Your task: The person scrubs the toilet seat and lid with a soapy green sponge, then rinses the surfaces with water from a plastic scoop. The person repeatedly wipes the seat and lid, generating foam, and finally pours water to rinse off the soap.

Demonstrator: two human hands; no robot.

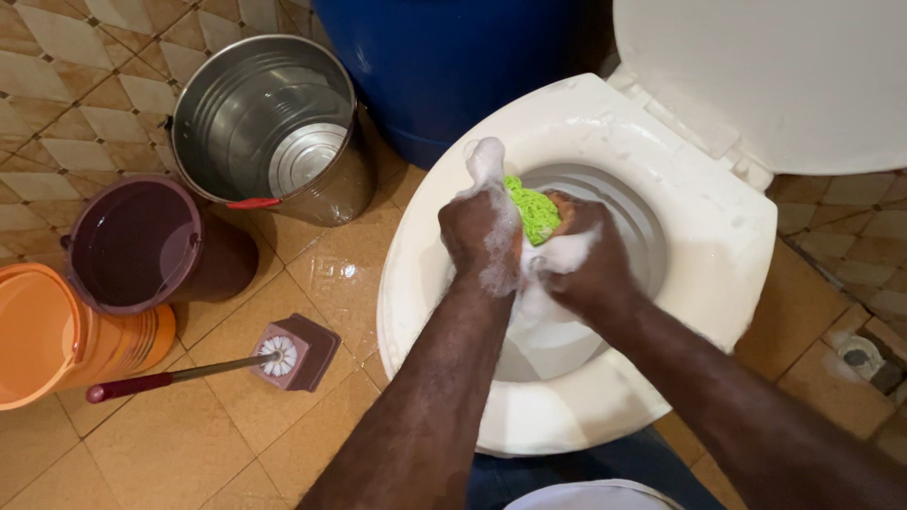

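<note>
Both hands are over the bowl of a white toilet (425,255), whose lid (775,76) stands raised at the top right. My left hand (480,231) and my right hand (584,260) are covered in white soap foam and squeeze a bright green mesh scrubber (532,210) between them. The scrubber pokes out above the fingers. Foam hangs from the hands down into the bowl.
On the wet tiled floor at the left stand a metal bucket (274,123), a maroon bucket (151,246) and an orange bucket (57,331). A toilet brush (179,376) rests in its maroon holder (307,354). A blue barrel (453,66) stands behind. A floor drain (862,357) lies at right.
</note>
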